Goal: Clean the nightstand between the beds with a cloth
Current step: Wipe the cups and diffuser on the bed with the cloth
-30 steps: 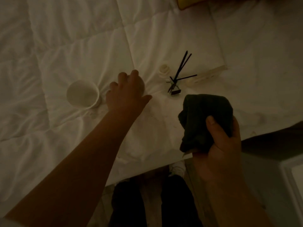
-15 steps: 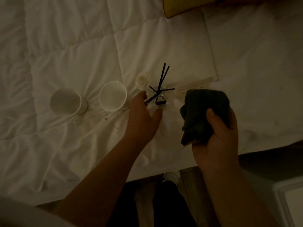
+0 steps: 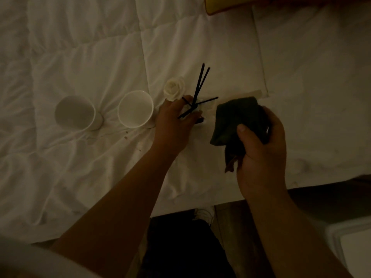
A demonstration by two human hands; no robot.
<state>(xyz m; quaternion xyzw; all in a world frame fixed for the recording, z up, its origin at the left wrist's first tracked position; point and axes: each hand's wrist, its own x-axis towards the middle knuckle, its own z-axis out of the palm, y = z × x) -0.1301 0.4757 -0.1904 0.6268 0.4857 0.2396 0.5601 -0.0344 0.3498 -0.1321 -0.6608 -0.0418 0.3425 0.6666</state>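
Note:
My right hand [image 3: 261, 155] grips a bunched dark cloth [image 3: 239, 121] above the white bed. My left hand [image 3: 174, 123] reaches over the quilt and its fingers close round a small reed diffuser [image 3: 197, 109] whose black sticks [image 3: 200, 83] fan upward. A white rose [image 3: 174, 89] lies just beyond the left fingertips. Two white cups stand on the quilt left of that hand: one near it [image 3: 135, 109] and one farther left [image 3: 77, 113]. A white corner [image 3: 349, 249], possibly the nightstand, shows at the lower right.
The white quilt [image 3: 80, 47] fills most of the view, with a few dark crumbs near the cups. A yellow pillow edge [image 3: 218, 7] lies at the top. The bed's edge runs along the bottom, with dark floor and my legs [image 3: 180, 247] below it.
My left hand let go of the second cup, now standing beside the first, and moved right onto the reed diffuser. The right hand kept holding the cloth.

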